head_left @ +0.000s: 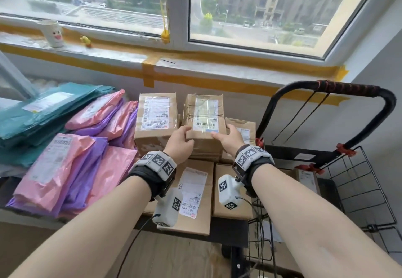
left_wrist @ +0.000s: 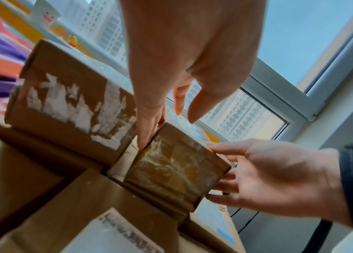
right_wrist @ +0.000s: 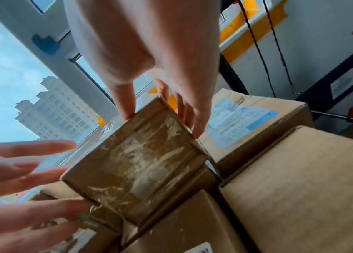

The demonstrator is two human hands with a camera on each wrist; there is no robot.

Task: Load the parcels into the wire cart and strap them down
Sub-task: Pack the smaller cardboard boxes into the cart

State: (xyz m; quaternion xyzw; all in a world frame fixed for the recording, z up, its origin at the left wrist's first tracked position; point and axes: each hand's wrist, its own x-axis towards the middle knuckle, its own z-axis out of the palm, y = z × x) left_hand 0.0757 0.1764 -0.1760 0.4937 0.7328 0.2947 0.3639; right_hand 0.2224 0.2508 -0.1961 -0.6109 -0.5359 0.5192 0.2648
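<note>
Beside wire cart (head_left: pixel 348 86) | taped box (head_left: pixel 203 123) | flanked: left box (head_left: pixel 155 121), right box (head_left: pixel 245 128) (mailers (head_left: pixel 71 147) beyond)

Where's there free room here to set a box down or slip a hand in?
Free: the windowsill right of the yellow toy; the wire cart floor beside the parcel in it. A narrow gap left of the taped box takes fingers of the left hand. Crowded: the tabletop, from mailers to cardboard boxes, packed edge to edge.
</note>
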